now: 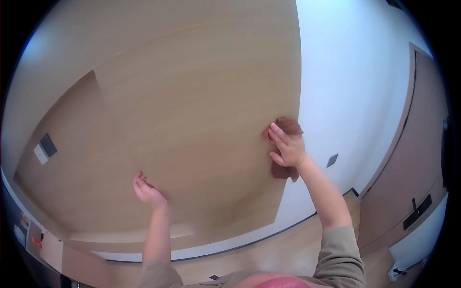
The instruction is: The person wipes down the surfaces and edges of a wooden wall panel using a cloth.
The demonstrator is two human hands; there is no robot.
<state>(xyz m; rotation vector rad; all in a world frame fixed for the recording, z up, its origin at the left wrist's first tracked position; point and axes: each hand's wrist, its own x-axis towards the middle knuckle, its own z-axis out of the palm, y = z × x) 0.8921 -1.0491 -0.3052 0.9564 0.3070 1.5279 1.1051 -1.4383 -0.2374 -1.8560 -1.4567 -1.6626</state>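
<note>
My right hand [289,150] presses a reddish-brown cloth [289,126] against a light wood panel [201,96], close to its right edge. The fingers lie over the cloth, and its folds show above and below the hand. Lower and to the left, my left hand [150,193] is raised in front of the same panel with its fingers loosely bent. No object shows in it. Whether its fingertips touch the panel I cannot tell.
White wall [345,72] borders the panel on the right, with a grey wall plate [332,160]. Beyond stands a brown door [403,144] with a black handle [417,211]. Switch plates [45,148] sit on the left. A cabinet with small items [41,242] stands lower left.
</note>
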